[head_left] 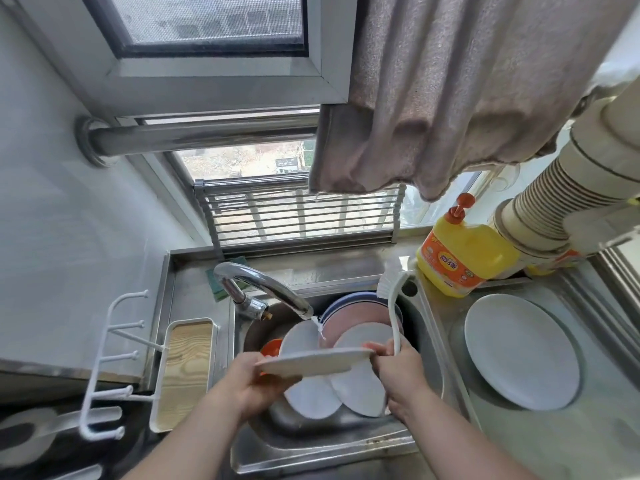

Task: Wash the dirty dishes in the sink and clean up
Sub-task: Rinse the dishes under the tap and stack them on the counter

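Note:
Over the steel sink [322, 448] I hold a white plate [315, 362] almost edge-on. My left hand [263, 379] grips its left rim. My right hand [398, 370] pinches its right rim and also holds the white handle of a dish brush [393, 299], whose bristle head points up toward the back. Water runs from the chrome faucet [263, 289] just behind the plate. Below lie several white plates [360, 389], a pink bowl inside a blue-rimmed one [349, 313], and an orange item [272, 346] at the left.
One white plate [519, 351] lies on the drainboard at the right. A yellow detergent bottle [460, 258] stands behind it beside stacked paper cups [547, 206]. A wood-bottomed white tray [185, 372] with hooks hangs left of the sink. A grey cloth [450, 98] hangs overhead.

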A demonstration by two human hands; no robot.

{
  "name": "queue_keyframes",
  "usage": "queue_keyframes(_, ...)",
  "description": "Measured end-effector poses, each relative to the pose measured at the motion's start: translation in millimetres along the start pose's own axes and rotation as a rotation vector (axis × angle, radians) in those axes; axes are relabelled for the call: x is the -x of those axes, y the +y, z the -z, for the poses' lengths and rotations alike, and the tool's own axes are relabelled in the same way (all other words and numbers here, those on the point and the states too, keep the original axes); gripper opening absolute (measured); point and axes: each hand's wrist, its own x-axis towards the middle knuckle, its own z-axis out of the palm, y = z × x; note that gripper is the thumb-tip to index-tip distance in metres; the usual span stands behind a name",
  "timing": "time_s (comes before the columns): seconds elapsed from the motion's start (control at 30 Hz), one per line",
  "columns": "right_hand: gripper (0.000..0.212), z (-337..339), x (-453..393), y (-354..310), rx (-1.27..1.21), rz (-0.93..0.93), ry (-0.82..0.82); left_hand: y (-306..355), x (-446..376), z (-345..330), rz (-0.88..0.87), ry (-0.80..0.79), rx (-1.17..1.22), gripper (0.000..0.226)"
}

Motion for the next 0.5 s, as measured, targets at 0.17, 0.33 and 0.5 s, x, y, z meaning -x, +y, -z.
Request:
queue_keyframes(0.17, 0.021, 14.5, -0.1, -6.2, -0.272, -0.145, -0.032, 0.4, -1.5, 13.7, -0.052, -0.205, -0.136, 0.092)
queue_keyframes(0.33, 0.016, 29.4, 5.1, -5.6, -0.254, -0.162, -0.062, -6.6, 10.8, -0.1, -0.178, -0.316, -0.272, 0.077)
queue_keyframes(0.5, 0.036, 22.9, 7.8, -4.1, -0.005, -0.072, -0.043, -10.3, 10.7, -9.3, -0.283, -0.256, -0.225, 0.075)
